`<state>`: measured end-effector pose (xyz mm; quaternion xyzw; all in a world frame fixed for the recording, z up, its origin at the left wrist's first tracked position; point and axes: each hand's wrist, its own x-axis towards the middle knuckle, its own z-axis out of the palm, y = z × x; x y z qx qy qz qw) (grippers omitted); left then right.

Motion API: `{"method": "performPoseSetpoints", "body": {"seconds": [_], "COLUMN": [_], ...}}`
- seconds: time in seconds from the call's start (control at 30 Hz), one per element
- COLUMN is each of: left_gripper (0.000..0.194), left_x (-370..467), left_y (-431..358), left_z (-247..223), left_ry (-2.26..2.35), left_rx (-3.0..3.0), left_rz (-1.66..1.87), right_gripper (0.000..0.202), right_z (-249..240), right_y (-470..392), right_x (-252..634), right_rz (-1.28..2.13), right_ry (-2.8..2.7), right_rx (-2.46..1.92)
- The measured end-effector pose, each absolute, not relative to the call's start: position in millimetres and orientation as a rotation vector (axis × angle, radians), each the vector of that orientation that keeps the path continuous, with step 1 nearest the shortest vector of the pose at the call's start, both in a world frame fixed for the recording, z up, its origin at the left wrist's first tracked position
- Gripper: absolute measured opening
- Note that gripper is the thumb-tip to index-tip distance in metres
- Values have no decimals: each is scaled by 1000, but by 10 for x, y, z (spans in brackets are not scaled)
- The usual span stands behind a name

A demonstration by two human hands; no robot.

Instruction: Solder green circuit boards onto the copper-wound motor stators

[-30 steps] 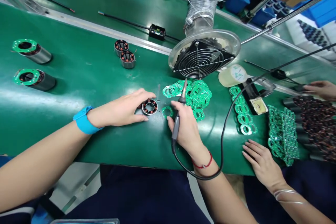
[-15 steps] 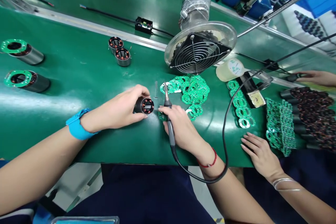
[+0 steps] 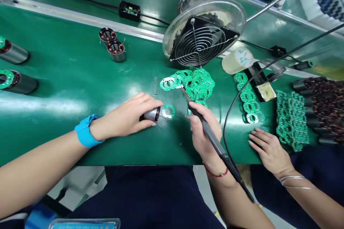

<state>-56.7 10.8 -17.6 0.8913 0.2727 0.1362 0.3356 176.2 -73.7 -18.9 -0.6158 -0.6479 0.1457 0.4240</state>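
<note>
My left hand (image 3: 135, 113) is closed around a motor stator (image 3: 151, 114), a dark metal cylinder lying on its side with copper windings at its right end. Just past that end is a ring-shaped green circuit board (image 3: 168, 106); whether the two touch I cannot tell. In my right hand (image 3: 205, 128) is a soldering iron (image 3: 208, 130) held like a pen. Its tip points up and left, at the edge of a heap of green ring boards (image 3: 199, 82), and I cannot make out whether it touches them.
Two short stators (image 3: 116, 50) stand at the back, and two longer stators with green boards (image 3: 20, 81) lie at the left. A fan hood (image 3: 204, 39) hangs over the heap. At the right, a co-worker's hand (image 3: 270, 154) rests near stacked boards (image 3: 292, 120).
My right hand has drawn back to the right, tilting the iron. The stator's open end has turned to the right, and a ring board shows beside it. The co-worker's far hand has left the view.
</note>
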Motion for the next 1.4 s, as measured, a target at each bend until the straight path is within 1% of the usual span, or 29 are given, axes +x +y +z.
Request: {"method": "performPoseSetpoints", "body": {"seconds": [0.1, 0.17, 0.27, 0.47, 0.8, 1.03, 1.1, 1.23, 1.4], "left_gripper": [33, 30, 30, 29, 30, 29, 28, 29, 29], "left_x": [-534, -522, -514, -499, -488, -496, -496, -495, -496], "left_y": [94, 93, 100, 111, 104, 113, 111, 109, 110], "left_z": [-174, -175, -181, -188, -175, -177, -176, -171, -178], "left_ry": [723, 702, 678, 689, 705, 679, 682, 685, 679], "left_rx": [2284, 2302, 2337, 2372, 2381, 2388, 2389, 2387, 2393], "left_rz": [380, 396, 424, 438, 429, 420, 423, 398, 410], "right_gripper": [19, 20, 21, 16, 14, 12, 14, 16, 15], "right_z": [-246, -295, -333, -329, -319, -269, -279, -308, -319], "right_y": [-950, -1059, -1147, -1154, -1175, -1183, -1219, -1269, -1247], "right_x": [1818, 1836, 1842, 1829, 1817, 1762, 1749, 1752, 1759], "right_rz": [482, 585, 686, 723, 703, 435, 404, 439, 467], "right_ry": [-1386, -1309, -1287, -1331, -1385, -1656, -1680, -1588, -1631], "right_rx": [-1542, -1512, -1475, -1478, -1455, -1385, -1379, -1437, -1403]}}
